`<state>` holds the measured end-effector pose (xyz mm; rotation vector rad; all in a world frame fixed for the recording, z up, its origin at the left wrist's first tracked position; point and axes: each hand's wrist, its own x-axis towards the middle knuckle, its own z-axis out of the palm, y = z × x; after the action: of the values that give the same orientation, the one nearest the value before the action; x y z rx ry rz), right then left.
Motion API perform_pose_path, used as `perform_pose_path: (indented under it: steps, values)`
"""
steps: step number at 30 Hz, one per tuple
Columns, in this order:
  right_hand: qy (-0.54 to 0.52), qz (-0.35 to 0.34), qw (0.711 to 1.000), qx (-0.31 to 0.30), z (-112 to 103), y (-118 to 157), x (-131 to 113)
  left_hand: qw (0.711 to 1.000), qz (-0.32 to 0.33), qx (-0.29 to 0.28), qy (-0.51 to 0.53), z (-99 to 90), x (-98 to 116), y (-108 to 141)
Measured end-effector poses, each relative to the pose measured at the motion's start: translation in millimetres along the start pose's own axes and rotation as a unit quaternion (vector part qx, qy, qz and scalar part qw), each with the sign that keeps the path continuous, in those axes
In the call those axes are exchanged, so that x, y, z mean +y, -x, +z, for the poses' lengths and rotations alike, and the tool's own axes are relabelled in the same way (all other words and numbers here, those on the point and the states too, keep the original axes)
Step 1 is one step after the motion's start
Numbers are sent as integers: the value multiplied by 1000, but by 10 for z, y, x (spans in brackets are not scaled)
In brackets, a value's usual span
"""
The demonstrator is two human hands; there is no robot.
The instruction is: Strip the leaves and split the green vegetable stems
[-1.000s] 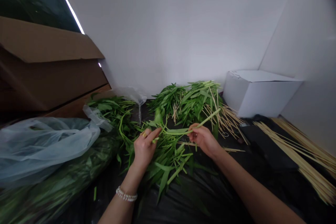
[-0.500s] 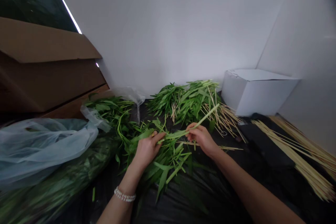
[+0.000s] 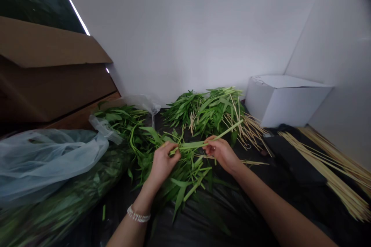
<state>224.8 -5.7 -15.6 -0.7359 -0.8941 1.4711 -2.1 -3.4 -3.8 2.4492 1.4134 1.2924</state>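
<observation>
A green stalk of water spinach point(image 3: 193, 144) stretches between my two hands, its pale cut end pointing up to the right. My left hand point(image 3: 165, 158), with a beaded bracelet at the wrist, pinches the leafy part of the stalk. Thumb and fingers of my right hand point(image 3: 222, 152) are closed around the thicker stem. Beneath both hands lies a loose heap of water spinach leaves and cut stems point(image 3: 185, 181). Thin wooden skewers point(image 3: 249, 163) lie just behind my right wrist.
Bundles of greens on skewers point(image 3: 214, 110) lie against the white wall. At left are a clear plastic bag point(image 3: 49, 162) with greens and a cardboard box point(image 3: 55, 88). To the right stand a white box point(image 3: 292, 102) and long bundles of skewers point(image 3: 333, 177) on a black surface.
My left hand has turned slightly and its grip on the leafy end has shifted; the leaf near it now points up more. My right hand has barely moved.
</observation>
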Motion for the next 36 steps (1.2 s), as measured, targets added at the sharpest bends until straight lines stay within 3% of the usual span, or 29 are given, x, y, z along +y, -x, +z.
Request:
perform_pose_path:
  steps: [4,6,11,23,31,36]
  values:
    - [-58,2,998,23,-50,-29,-29,985,-125,110,34,-80,-112,-45]
    - [-77,-1,996,36,-99,-57,-51,975,-157,160,7,-123,-184,-68]
    - [-90,26,995,37,-134,-78,-54,966,-111,203,-116,-146,-193,-83]
    - [-77,48,996,9,-91,-46,-29,988,31,131,-79,-29,-61,26]
    - [-74,49,996,-6,-74,-30,-31,992,30,34,-116,54,1,76]
    - [-61,52,997,-19,-65,-17,-38,993,53,24,-100,102,47,92]
